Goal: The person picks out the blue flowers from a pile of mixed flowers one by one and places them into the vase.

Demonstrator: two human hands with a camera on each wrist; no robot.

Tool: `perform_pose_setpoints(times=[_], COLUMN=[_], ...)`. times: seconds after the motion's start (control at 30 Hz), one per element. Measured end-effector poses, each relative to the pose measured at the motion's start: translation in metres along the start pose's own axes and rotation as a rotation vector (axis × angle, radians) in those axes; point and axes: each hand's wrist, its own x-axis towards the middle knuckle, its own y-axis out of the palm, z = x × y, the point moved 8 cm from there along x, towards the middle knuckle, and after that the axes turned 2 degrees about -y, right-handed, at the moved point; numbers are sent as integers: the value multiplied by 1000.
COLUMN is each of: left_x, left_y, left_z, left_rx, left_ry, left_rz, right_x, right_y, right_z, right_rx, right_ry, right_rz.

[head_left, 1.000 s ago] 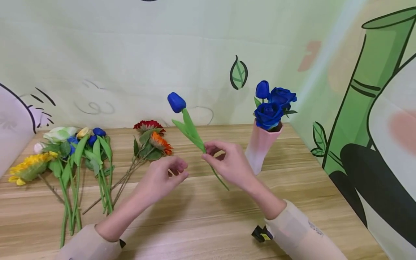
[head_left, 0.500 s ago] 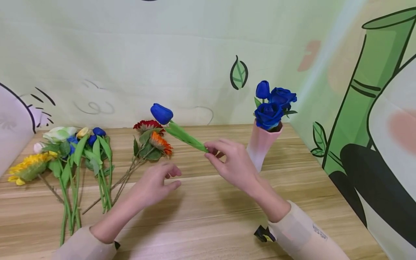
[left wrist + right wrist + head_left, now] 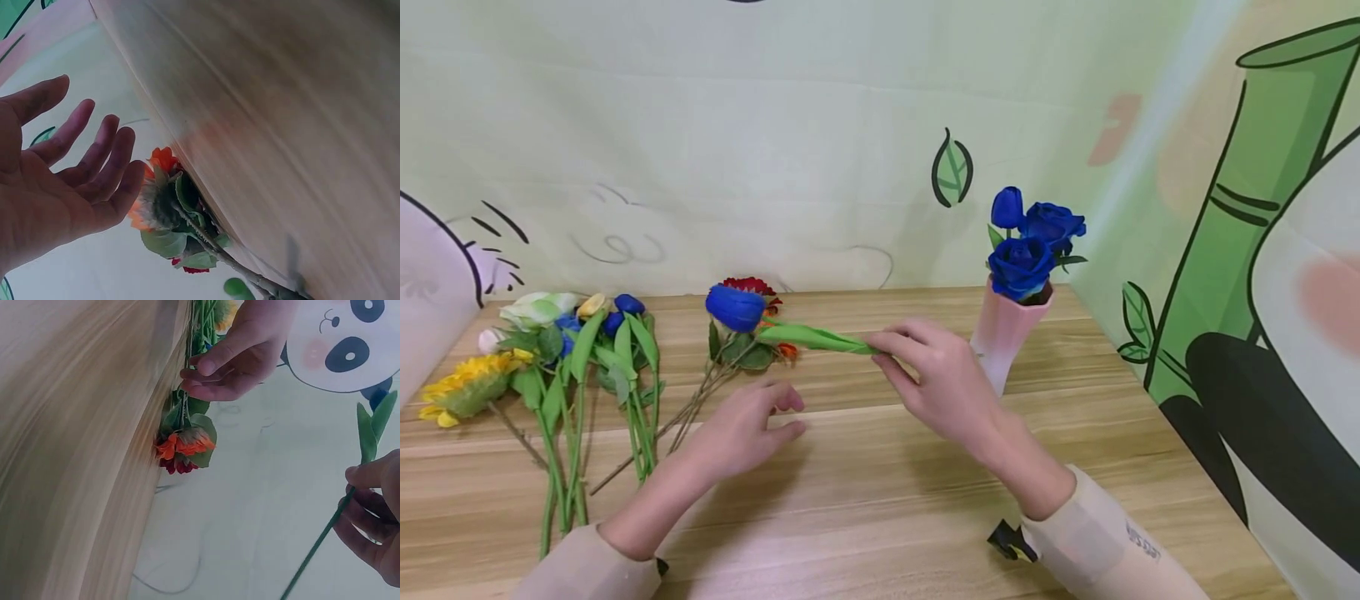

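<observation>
A blue tulip [image 3: 736,308] with green leaves is held above the table, lying nearly level with its bloom to the left. My right hand [image 3: 936,383] pinches its stem just below the leaves; the right wrist view shows the stem [image 3: 319,542] between thumb and fingers. To the left, my left hand [image 3: 745,429] hovers over the table with relaxed, loosely bent fingers, holding nothing. Behind the tulip lie a red flower [image 3: 752,288] and an orange flower [image 3: 161,161], partly covered by it in the head view.
At the right stands a pink and white vase [image 3: 1009,325] with blue roses [image 3: 1021,265] and another blue tulip [image 3: 1007,207]. Several flowers lie at the left, among them a yellow sunflower [image 3: 471,385] and a white flower [image 3: 537,310]. A printed cloth wall [image 3: 737,150] backs the table.
The tulip has tipped over to the left, from steeply slanted to nearly level, its bloom lower now. My left hand has drawn back a little left and down.
</observation>
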Motion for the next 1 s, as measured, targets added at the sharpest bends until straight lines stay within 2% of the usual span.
perform_pose_setpoints(times=[0.23, 0.37, 0.63, 0.9, 1.0], left_x=[1, 2, 2, 0, -1], left_y=[-2, -1, -5, -2, -1], left_z=[0, 3, 2, 8, 9], left_rx=[10, 8, -53, -77, -98], left_ry=[-3, -31, -11, -55, -72], left_rz=[19, 48, 18, 49, 84], right_x=[4, 5, 5, 4, 3], right_y=[-7, -10, -17, -24, -26], right_z=[11, 19, 34, 39, 41], right_rx=[-33, -52, -107, -146, -177], right_ry=[-68, -126, -237, -291, -320], right_rz=[-20, -29, -51, -52, -56])
